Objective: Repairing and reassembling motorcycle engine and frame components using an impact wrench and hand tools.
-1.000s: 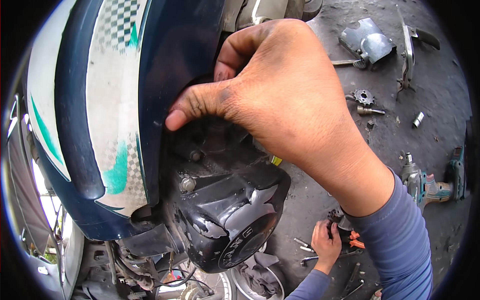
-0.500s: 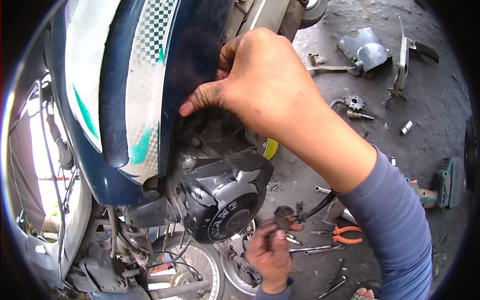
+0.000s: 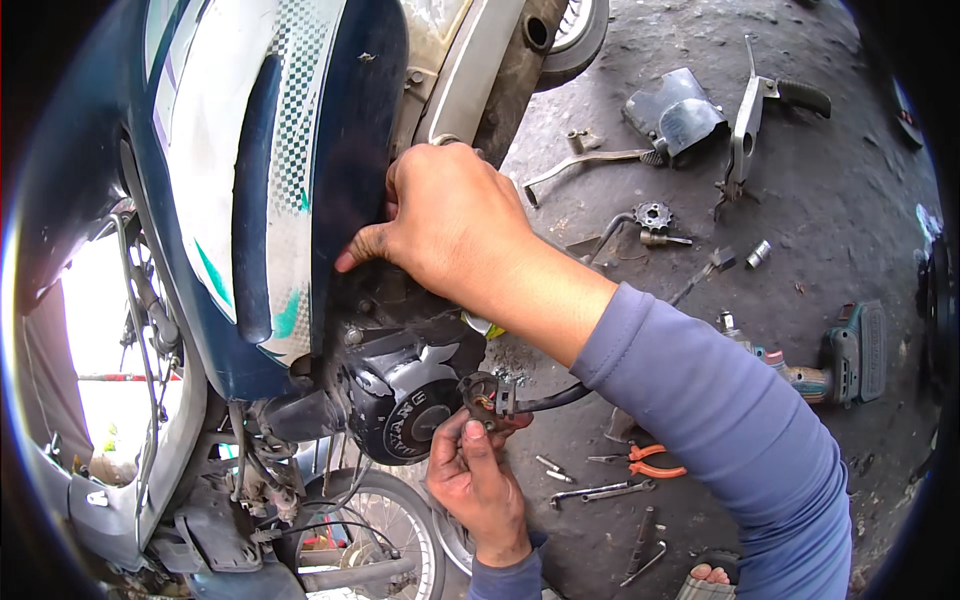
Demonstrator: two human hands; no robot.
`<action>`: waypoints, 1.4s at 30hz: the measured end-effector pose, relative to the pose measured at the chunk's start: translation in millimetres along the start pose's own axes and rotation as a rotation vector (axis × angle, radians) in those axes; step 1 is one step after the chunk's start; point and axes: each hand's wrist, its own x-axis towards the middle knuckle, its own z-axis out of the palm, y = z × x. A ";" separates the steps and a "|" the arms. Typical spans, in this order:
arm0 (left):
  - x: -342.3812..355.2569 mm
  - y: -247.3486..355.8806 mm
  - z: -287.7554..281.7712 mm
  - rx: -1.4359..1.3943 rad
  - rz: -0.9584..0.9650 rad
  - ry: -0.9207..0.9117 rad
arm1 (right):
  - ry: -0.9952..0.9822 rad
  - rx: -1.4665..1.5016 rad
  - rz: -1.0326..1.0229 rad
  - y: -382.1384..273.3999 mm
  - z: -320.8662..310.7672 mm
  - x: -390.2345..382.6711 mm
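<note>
My left hand (image 3: 480, 490) is closed round a dark rounded part (image 3: 482, 392) with coloured wires inside. A small connector and a thick black cable (image 3: 555, 399) join it on the right. The hand is beside the motorcycle's black engine cover (image 3: 420, 385), whose paint is scuffed. Higher up, my right hand (image 3: 450, 210) grips the edge of the dark blue and white body panel (image 3: 345, 160). Its thumb lies against the panel; its other fingers curl at the edge, mostly hidden.
On the dark floor lie a metal cover (image 3: 675, 115), a pedal lever (image 3: 600, 160), a footrest bracket (image 3: 745, 130), a sprocket (image 3: 654, 215), a socket (image 3: 759, 253), a cordless power tool (image 3: 850, 355), orange-handled pliers (image 3: 655, 463) and wrenches (image 3: 605, 492). A spoked wheel (image 3: 425, 510) is at the bottom.
My left hand has risen to the left with the wired part, turning its coloured wires into view. My right hand stays at the panel edge, and the whole view has shifted.
</note>
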 end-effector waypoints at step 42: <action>24.5 20.7 50.7 -0.258 0.088 0.080 | -0.093 -0.417 -0.231 -11.5 -23.8 9.2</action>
